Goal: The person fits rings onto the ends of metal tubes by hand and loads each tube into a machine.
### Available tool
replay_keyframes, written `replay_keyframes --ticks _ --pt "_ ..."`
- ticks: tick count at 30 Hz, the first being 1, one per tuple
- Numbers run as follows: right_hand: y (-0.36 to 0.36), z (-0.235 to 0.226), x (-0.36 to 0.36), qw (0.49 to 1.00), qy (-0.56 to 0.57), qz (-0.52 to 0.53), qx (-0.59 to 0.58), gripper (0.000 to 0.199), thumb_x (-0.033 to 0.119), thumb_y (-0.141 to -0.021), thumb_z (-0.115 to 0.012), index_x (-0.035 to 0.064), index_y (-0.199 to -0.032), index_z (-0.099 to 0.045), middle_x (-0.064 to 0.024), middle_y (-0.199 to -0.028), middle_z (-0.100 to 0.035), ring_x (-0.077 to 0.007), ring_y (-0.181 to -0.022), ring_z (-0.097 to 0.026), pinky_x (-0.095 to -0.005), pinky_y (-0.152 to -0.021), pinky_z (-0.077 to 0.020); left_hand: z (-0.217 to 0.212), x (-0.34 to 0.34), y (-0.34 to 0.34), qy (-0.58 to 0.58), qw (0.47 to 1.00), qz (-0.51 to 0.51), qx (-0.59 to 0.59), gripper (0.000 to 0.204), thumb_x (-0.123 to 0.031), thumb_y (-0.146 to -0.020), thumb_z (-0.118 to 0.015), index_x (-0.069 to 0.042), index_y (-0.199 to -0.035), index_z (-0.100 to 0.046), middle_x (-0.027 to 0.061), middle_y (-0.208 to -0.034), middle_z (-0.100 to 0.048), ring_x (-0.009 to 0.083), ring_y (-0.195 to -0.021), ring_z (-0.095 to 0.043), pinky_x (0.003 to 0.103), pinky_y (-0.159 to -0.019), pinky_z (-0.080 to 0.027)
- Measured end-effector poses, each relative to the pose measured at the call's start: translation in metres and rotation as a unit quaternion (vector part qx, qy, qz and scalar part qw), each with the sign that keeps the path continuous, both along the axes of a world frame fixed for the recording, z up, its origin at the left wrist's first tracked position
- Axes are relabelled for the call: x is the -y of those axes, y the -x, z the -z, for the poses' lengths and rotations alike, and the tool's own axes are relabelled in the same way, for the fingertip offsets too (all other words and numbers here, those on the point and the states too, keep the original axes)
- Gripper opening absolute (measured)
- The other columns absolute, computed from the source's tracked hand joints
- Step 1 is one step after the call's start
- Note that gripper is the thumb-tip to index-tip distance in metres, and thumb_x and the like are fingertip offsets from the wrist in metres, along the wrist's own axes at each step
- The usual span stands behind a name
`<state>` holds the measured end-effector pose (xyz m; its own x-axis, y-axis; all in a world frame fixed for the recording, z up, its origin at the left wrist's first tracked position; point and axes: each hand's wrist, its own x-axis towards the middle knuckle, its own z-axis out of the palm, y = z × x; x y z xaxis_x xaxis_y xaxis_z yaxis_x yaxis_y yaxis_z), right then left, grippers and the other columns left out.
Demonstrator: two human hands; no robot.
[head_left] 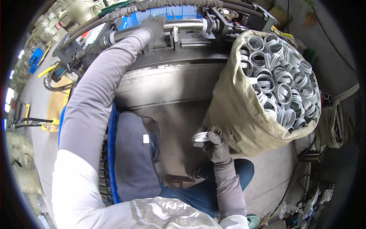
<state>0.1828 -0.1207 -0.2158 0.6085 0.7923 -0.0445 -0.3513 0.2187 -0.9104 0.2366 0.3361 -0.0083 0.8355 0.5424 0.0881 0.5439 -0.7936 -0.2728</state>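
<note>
My left hand (pixel 154 27), in a grey glove, reaches far forward to the machine and lies over a shiny metal tube (pixel 187 25), its fingers curled down around it. The tube lies level across the machine, with a pale ring (pixel 205 25) around it near its right end. Close to the sack's lower side, my gloved right hand (pixel 216 147) pinches a white threaded ring (pixel 201 136) between thumb and fingers. Whether it is one ring or two stacked, I cannot tell. Many similar rings (pixel 283 93) fill the open woven sack (pixel 232 103) at the right.
Hoses (pixel 126 10) arch over the machine bed (pixel 171 55). Behind the tube stands a blue crate (pixel 177 12). Beside my left leg, a blue bin (pixel 111 152) holds several dark tubes (pixel 103 173). A grey cloth (pixel 133 160) covers my left thigh. Cables and scraps lie at the lower right.
</note>
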Motion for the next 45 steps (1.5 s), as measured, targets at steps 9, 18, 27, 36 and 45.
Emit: replay_keyframes --ticks 9,18,27,36,45 --pt "-0.006 -0.029 0.003 0.959 0.019 -0.081 -0.27 0.043 0.035 -0.106 -0.061 0.0005 -0.132 -0.063 -0.0162 -0.125 -0.069 -0.0295 -0.111 -0.068 -0.0405 -0.095 -0.0575 0.013 0.043 0.177 0.019 0.945 0.271 0.182 0.051 -0.024 -0.096 -0.067 -0.009 -0.144 -0.057 0.0197 -0.137 -0.064 0.0381 -0.125 -0.061 0.049 -0.11 -0.048" --pt "0.012 -0.033 -0.005 0.972 0.042 -0.107 -0.205 0.048 0.041 -0.105 -0.061 0.0008 -0.13 -0.065 -0.0136 -0.128 -0.068 -0.028 -0.113 -0.066 -0.0435 -0.093 -0.0552 0.223 0.027 0.594 0.13 0.979 -0.127 -0.095 0.062 -0.025 -0.09 -0.07 -0.011 -0.148 -0.054 0.0155 -0.149 -0.056 0.0342 -0.142 -0.05 0.05 -0.118 -0.04" --pt "0.054 -0.051 -0.032 0.986 -0.014 -0.046 -0.159 0.049 0.019 -0.105 -0.06 0.0028 -0.149 -0.046 -0.0188 -0.136 -0.066 -0.029 -0.12 -0.065 -0.0406 -0.098 -0.0566 0.251 -0.012 0.505 0.114 0.986 -0.107 0.061 0.07 -0.004 -0.076 -0.076 -0.006 -0.143 -0.056 0.0214 -0.147 -0.057 0.0398 -0.139 -0.052 0.05 -0.118 -0.041" --pt "0.066 -0.03 -0.041 0.942 -0.135 -0.009 -0.307 0.044 0.024 -0.113 -0.048 -0.006 -0.144 -0.05 -0.0208 -0.133 -0.064 -0.0275 -0.118 -0.064 -0.0431 -0.106 -0.0547 0.198 0.005 0.472 -0.028 0.99 -0.129 -0.045 0.057 -0.02 -0.071 -0.085 -0.014 -0.123 -0.062 0.0142 -0.125 -0.062 0.0344 -0.116 -0.064 0.048 -0.092 -0.053" --pt "0.081 -0.014 -0.051 0.987 -0.04 0.051 -0.147 0.049 0.03 -0.108 -0.058 0.0014 -0.147 -0.054 -0.0171 -0.128 -0.067 -0.0308 -0.119 -0.066 -0.0451 -0.107 -0.0537 0.072 0.225 0.35 0.171 0.952 0.215 0.132 0.073 -0.021 -0.069 -0.077 -0.006 -0.138 -0.06 0.0155 -0.12 -0.067 0.0351 -0.113 -0.063 0.047 -0.092 -0.051"
